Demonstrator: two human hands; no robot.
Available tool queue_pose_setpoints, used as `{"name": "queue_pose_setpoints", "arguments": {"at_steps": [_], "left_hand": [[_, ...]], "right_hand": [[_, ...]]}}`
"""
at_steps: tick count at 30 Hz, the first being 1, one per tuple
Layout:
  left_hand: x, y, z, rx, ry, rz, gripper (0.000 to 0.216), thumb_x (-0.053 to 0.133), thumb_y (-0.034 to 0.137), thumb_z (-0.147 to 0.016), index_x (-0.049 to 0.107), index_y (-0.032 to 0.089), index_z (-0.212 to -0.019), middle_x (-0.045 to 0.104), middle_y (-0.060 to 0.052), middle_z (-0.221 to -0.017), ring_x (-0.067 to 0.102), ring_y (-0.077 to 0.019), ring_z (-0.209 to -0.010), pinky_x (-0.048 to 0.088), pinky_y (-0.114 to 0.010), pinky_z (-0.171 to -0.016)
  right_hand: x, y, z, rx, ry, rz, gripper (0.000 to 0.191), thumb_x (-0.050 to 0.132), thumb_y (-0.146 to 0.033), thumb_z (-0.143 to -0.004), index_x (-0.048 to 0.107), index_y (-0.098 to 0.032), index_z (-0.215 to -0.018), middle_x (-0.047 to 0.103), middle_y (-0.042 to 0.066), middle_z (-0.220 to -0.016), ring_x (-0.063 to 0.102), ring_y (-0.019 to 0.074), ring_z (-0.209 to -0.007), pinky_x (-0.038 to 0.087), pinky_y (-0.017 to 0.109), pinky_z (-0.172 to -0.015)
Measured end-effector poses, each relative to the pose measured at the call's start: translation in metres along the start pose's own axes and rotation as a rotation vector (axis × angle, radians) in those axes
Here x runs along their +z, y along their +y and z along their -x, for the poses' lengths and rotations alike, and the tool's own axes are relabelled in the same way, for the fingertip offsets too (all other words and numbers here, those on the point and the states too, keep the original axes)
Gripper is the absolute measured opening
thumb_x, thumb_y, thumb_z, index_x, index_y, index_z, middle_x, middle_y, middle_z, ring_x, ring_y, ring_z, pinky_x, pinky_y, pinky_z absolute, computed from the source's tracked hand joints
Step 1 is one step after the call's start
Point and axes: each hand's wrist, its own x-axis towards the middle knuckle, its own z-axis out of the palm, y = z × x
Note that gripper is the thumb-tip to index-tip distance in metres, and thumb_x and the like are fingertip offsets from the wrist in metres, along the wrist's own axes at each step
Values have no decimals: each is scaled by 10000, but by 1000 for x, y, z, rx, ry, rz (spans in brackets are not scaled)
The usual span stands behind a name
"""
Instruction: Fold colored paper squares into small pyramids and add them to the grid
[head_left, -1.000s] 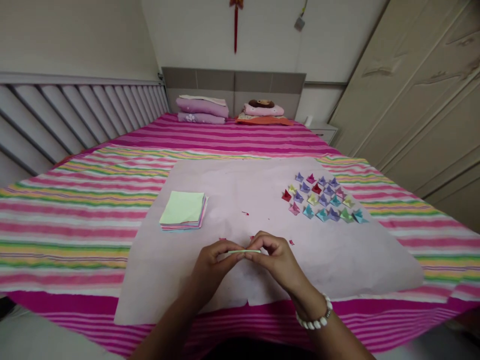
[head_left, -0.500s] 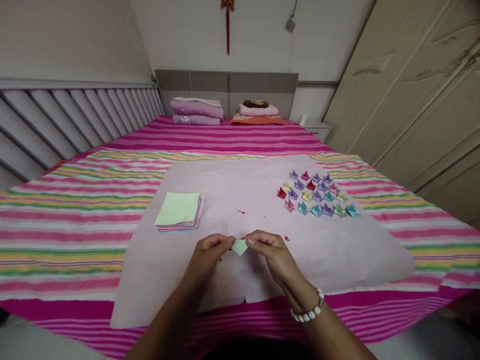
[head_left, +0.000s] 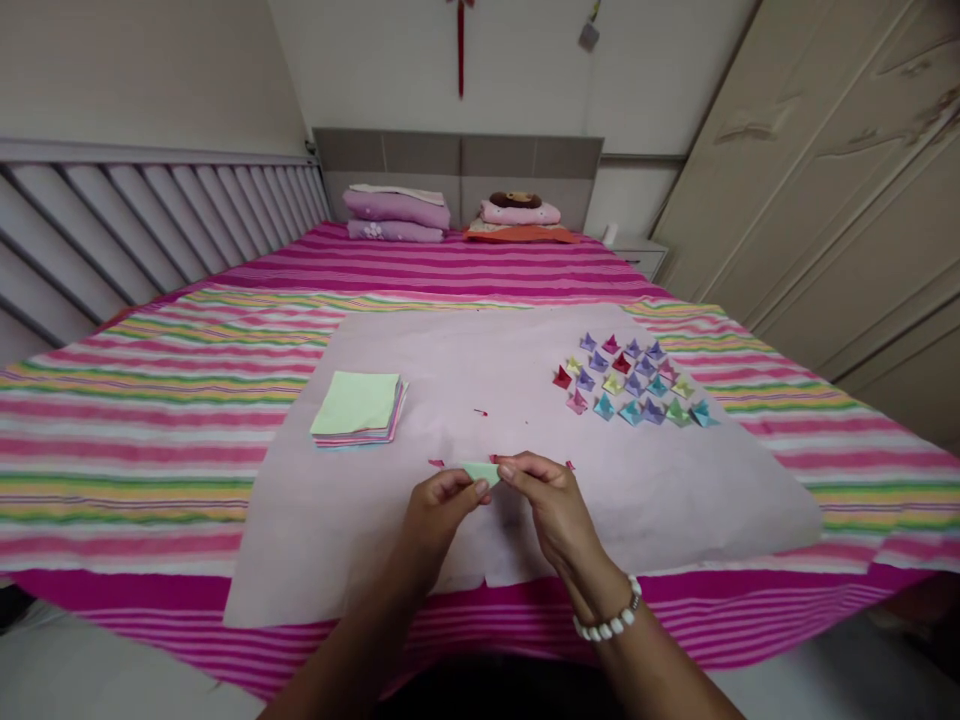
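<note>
A small folded piece of pale green paper (head_left: 481, 471) is pinched between both hands, just above the large pale sheet (head_left: 300, 560). My left hand (head_left: 442, 508) grips its lower left part with thumb and fingers. At its right corner, my right hand (head_left: 541, 495) closes thumb and forefinger on it; a white bead bracelet (head_left: 609, 628) circles that wrist. Parts of the paper are hidden behind the fingertips. To the left lies a stack of square coloured papers (head_left: 356, 404), pale green on top. Several small folded paper pieces (head_left: 634, 384) in many colours stand in rows at the right.
Small red scraps (head_left: 481, 412) lie on the sheet around the hands. The sheet covers part of a bed with a striped cover (head_left: 150, 440). Folded purple bedding (head_left: 397, 212) and a pink pile (head_left: 520, 214) rest by the headboard (head_left: 390, 155). A wardrobe (head_left: 840, 180) stands at the right.
The green paper has turned from a point-down triangle to a slanted narrow shape. My left hand's grip has shifted to its lower edge. The view has tilted slightly.
</note>
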Motion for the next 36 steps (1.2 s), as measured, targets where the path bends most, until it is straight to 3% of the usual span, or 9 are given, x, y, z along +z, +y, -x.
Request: {"name": "queue_pose_setpoints", "arguments": {"at_steps": [5,8,10,14,19,23,29,36], "left_hand": [[-3,0,2,54,34,-71,214,753,353,-667,664,159,-660,657,8,-614,608,-144,-647,467,-273,-674],[-4,3,4,101,23,-93,231,770,330,-650,624,160,-594,634,19,-551,575,-123,-591,444,-249,-614],[-2,3,6,79,33,-22,246,798,325,-616,619,158,-595,632,25,-547,570,-112,-574,451,-245,-612],[1,1,8,-31,61,221,295,846,336,-554,685,153,-721,677,12,-666,595,-101,-631,492,-260,-700],[-2,2,13,-72,-25,233,294,817,356,-618,741,156,-820,705,-36,-771,590,-116,-712,485,-270,-759],[-5,1,17,-79,-115,188,274,794,369,-645,750,161,-817,703,-44,-765,583,-129,-721,475,-278,-749],[-7,-1,16,-33,-125,164,238,812,327,-625,740,159,-778,661,-10,-686,549,-103,-655,451,-251,-692],[-7,1,16,-111,-135,243,290,829,359,-591,719,154,-764,647,-5,-682,540,-96,-626,443,-256,-675]], "right_hand": [[-2,-1,7,0,-57,-2,189,810,-303,-631,750,-231,-795,710,16,-782,600,176,-751,462,318,-744],[-3,-2,11,-63,-124,57,111,781,-302,-681,720,-211,-702,665,9,-711,567,163,-697,442,295,-678],[-2,-3,15,-149,-127,113,138,749,-287,-720,691,-202,-629,636,8,-690,553,159,-688,430,290,-665],[-1,-7,23,-265,-111,225,134,711,-299,-770,697,-208,-674,631,18,-717,559,174,-720,428,300,-699],[-1,-14,29,-38,-216,67,258,622,-439,-832,691,-198,-771,640,29,-737,547,172,-720,426,298,-708],[0,-16,31,125,-203,-40,259,725,-428,-735,637,-191,-675,577,-10,-617,485,135,-591,394,266,-602],[1,-14,31,155,-202,-58,243,766,-393,-701,642,-186,-679,545,-32,-583,443,109,-548,362,242,-561],[3,-13,30,202,-211,-89,255,779,-406,-675,638,-194,-668,566,-26,-576,476,115,-534,380,243,-533]]}}
